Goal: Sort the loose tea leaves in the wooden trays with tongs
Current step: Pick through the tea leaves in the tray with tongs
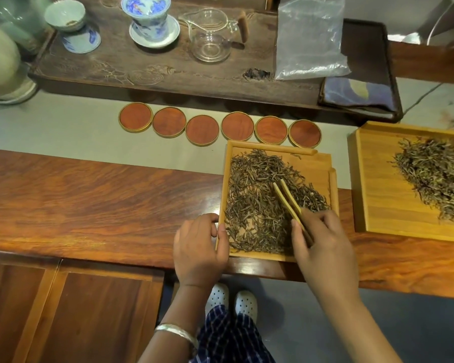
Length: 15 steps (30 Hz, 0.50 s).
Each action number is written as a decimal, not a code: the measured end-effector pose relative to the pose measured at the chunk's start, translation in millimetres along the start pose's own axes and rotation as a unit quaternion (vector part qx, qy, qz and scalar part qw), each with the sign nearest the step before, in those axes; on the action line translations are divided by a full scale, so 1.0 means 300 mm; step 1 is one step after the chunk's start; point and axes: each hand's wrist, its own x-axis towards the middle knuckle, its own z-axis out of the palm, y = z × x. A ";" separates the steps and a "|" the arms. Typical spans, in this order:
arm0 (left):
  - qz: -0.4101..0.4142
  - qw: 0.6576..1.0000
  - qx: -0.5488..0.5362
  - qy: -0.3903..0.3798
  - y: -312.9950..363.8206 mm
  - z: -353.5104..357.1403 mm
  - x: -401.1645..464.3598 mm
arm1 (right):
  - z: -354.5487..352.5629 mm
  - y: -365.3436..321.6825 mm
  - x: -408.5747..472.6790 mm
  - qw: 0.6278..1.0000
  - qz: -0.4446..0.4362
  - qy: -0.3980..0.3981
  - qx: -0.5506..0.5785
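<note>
Tongs [290,203] pinched in right hand [323,247] angle up-left into tea leaves [260,203]; tips apparently just apart. Left hand [198,244] grips near tray [323,163] edge.

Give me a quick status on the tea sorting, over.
Right hand has its grip on the tongs, tips in the tea leaves. Left hand holds the near tray edge. Nothing blocking.
</note>
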 end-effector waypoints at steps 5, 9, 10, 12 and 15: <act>0.007 1.000 -0.001 0.011 0.003 -0.007 -0.002 | -0.001 0.034 0.033 0.999 0.020 0.016 -0.021; 0.023 0.999 -0.004 0.022 0.009 -0.012 -0.001 | -0.015 0.064 0.038 0.998 0.043 0.038 -0.030; 0.023 1.000 -0.001 0.021 0.007 -0.011 -0.002 | -0.015 0.071 0.039 0.998 0.049 0.035 -0.033; 0.026 0.999 0.004 0.021 0.003 -0.006 -0.003 | -0.020 0.085 0.047 0.997 0.055 0.032 -0.039; 0.035 0.999 0.007 0.020 -0.001 -0.005 -0.003 | -0.032 0.107 0.068 0.996 0.061 0.045 -0.042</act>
